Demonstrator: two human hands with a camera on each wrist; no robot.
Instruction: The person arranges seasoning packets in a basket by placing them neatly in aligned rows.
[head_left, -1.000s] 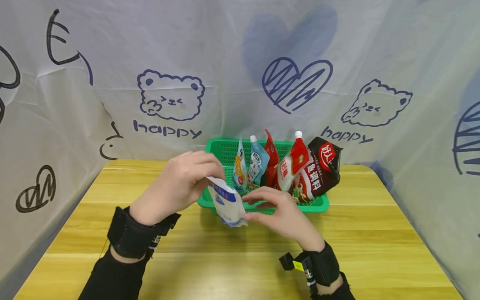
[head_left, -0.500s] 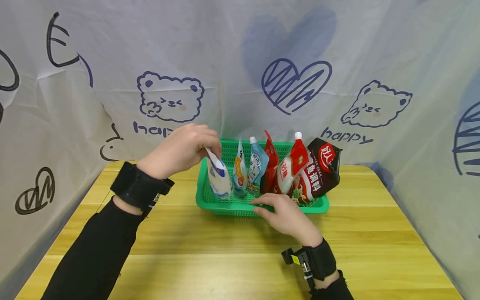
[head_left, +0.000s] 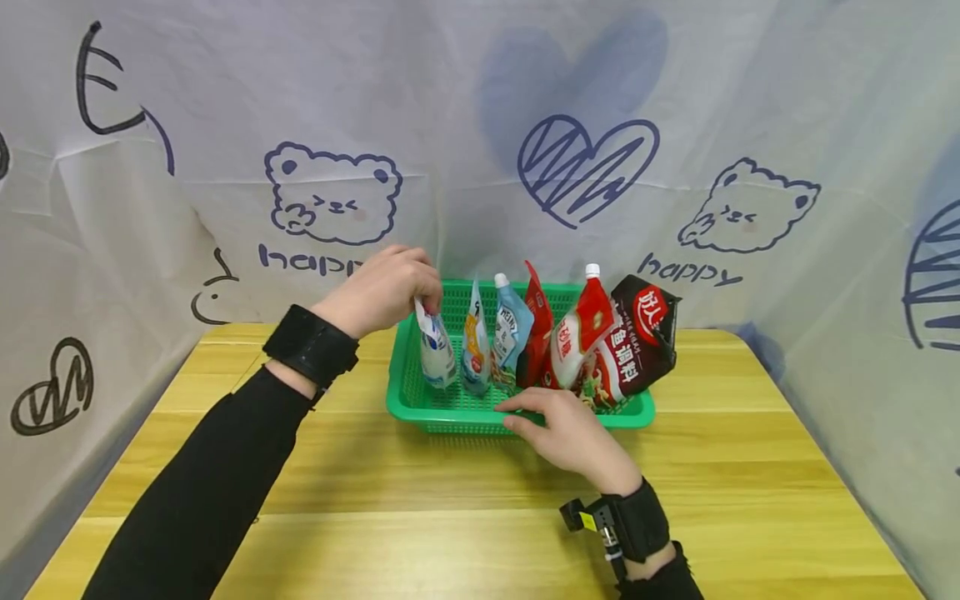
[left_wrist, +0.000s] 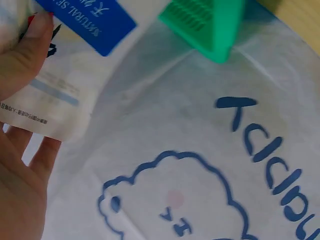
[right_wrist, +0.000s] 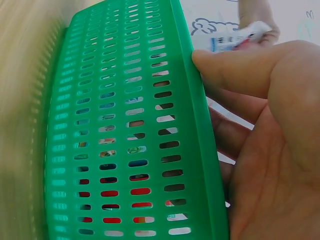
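In the head view a salt packet (head_left: 437, 354), white with blue print, stands upright at the left end of a green basket (head_left: 408, 412). My left hand (head_left: 390, 287) pinches its top edge; in the left wrist view the thumb lies across the packet's printed face (left_wrist: 50, 105). My right hand (head_left: 573, 433) holds the basket's front rim. Its thumb is at the rim's outer edge in the right wrist view, and the fingers reach over behind it. To the packet's right stand a pale blue pouch (head_left: 476, 350) and a Heinz pouch (head_left: 512, 329) with a white cap.
Further right in the basket are a red pouch (head_left: 536, 329), a red-and-white sugar pouch (head_left: 577, 337) with a white cap, and a black-and-red seasoning bag (head_left: 637, 337) leaning over the right end. The basket sits on a wooden table (head_left: 420, 508) before a white cloth (head_left: 465, 125) with drawings.
My left hand carried the salt packet from in front of the basket up and into its left end, then lowered it. The right hand left the packet and went to the front rim.
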